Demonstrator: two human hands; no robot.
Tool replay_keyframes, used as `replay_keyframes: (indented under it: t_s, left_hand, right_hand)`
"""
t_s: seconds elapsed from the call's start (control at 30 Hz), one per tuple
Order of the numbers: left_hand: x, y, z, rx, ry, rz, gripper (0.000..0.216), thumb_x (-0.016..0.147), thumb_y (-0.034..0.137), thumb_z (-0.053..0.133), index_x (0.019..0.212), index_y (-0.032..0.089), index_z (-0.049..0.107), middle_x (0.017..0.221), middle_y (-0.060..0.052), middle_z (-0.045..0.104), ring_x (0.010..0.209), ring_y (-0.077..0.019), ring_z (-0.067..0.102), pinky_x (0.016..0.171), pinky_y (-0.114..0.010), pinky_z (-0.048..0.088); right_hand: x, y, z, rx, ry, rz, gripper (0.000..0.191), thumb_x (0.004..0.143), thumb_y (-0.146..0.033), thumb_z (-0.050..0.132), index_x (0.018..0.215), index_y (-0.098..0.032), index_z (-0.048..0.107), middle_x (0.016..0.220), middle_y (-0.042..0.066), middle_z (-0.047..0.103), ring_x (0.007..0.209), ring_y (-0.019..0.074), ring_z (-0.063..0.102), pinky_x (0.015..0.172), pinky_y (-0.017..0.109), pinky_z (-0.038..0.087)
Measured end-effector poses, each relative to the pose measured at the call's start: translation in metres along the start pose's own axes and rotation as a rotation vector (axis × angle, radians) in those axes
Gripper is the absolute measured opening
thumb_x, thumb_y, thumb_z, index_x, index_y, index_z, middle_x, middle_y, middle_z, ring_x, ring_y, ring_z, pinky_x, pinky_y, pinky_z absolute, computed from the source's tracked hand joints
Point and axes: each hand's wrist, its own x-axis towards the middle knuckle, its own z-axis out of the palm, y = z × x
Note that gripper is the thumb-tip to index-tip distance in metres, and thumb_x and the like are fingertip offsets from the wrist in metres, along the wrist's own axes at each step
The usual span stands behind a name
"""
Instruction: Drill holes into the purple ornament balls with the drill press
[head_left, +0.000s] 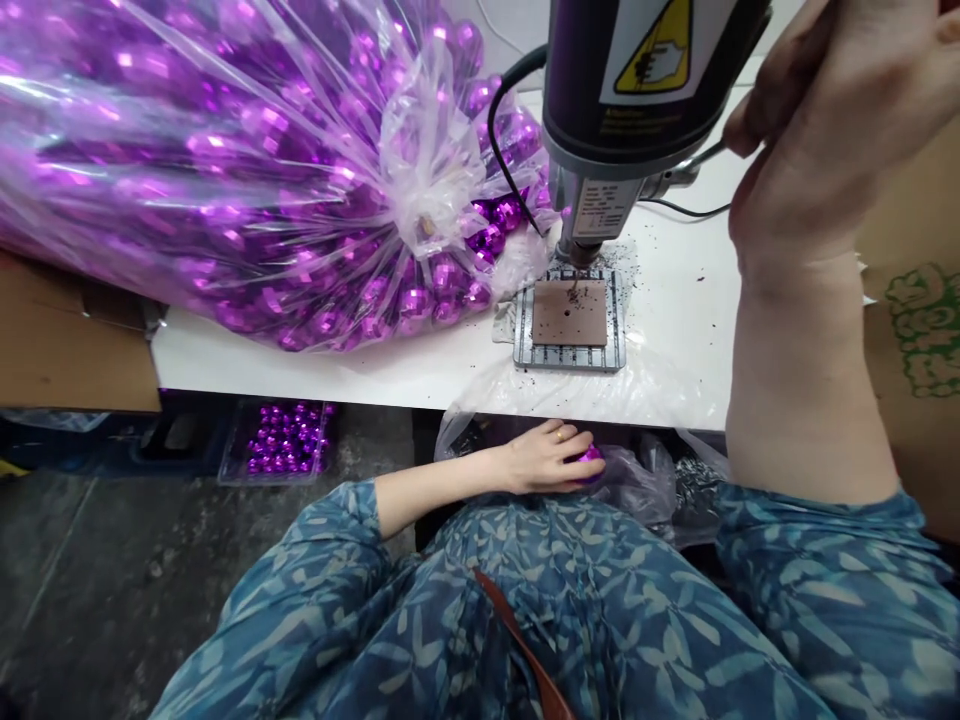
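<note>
My left hand (544, 458) rests on my lap below the table edge, fingers curled over a shiny purple ball (589, 462). High at the right, my right hand (832, 110) is closed around the metal lever (694, 165) of a bench drill press (630, 90). The drill bit (576, 272) hangs just above a brown block (570, 312), which lies on the ridged metal base plate (525, 352). Dark shavings are scattered around the plate.
A large clear plastic bag of purple balls (247, 170) fills the left of the white table (315, 365). A clear tray of purple balls (281, 445) sits on the floor. Plastic bags (652, 480) lie in my lap. Cardboard boxes (922, 330) flank both sides.
</note>
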Motion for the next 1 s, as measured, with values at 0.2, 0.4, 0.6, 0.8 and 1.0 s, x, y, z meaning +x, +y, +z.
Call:
replay_keyframes:
  t_s: [0.2,0.4,0.6,0.8,1.0]
  left_hand:
    - [0.012,-0.081,-0.035,0.020,0.391,-0.159,0.036,0.107,0.054,0.059,0.131,0.029,0.072,0.129,-0.009,0.079,0.127,-0.0290,0.074,0.109,-0.054,0.064]
    - [0.074,-0.262,-0.105,-0.016,0.679,-0.847,0.017,0.096,0.022,0.059,0.102,0.018,0.075,0.133,-0.022,0.071,0.156,-0.0450,0.045,0.135,-0.071,0.028]
    - [0.092,-0.318,-0.111,-0.138,0.599,-0.898,0.023,0.086,0.043,0.075,0.083,0.021,0.069,0.125,-0.021,0.070,0.158,-0.0473,0.041,0.137,-0.073,0.019]
    - [0.070,-0.253,-0.134,-0.302,0.638,-0.806,0.042,0.084,0.048,0.089,0.116,0.027,0.073,0.133,-0.012,0.070,0.134,-0.0352,0.065,0.124,-0.054,0.050]
    - [0.047,-0.168,-0.155,-0.937,0.652,-1.056,0.045,0.104,0.058,0.060,0.134,0.026,0.068,0.114,-0.010,0.080,0.105,-0.0245,0.079,0.095,-0.041,0.066]
  right_hand:
    - [0.008,0.010,0.009,0.091,0.088,-0.015,0.098,0.052,-0.097,0.048,0.069,-0.008,0.013,0.057,0.000,0.024,0.048,-0.0011,0.040,0.053,0.016,0.019]
    - [0.006,0.009,0.010,0.175,0.111,-0.020,0.096,0.050,-0.095,0.054,0.072,-0.010,0.015,0.055,-0.001,0.019,0.048,-0.0001,0.038,0.052,0.017,0.020]
    - [0.009,0.007,0.010,0.216,0.091,-0.060,0.090,0.054,-0.091,0.057,0.078,-0.011,0.022,0.056,-0.002,0.014,0.046,-0.0008,0.034,0.052,0.020,0.014]
    - [0.006,0.005,0.007,0.091,0.078,-0.051,0.089,0.056,-0.094,0.046,0.076,-0.011,0.021,0.056,-0.002,0.018,0.048,-0.0027,0.035,0.053,0.020,0.017]
    - [0.004,0.001,0.003,0.019,0.050,0.040,0.092,0.050,-0.096,0.044,0.074,-0.008,0.032,0.061,0.000,0.027,0.052,-0.0042,0.042,0.056,0.014,0.028]
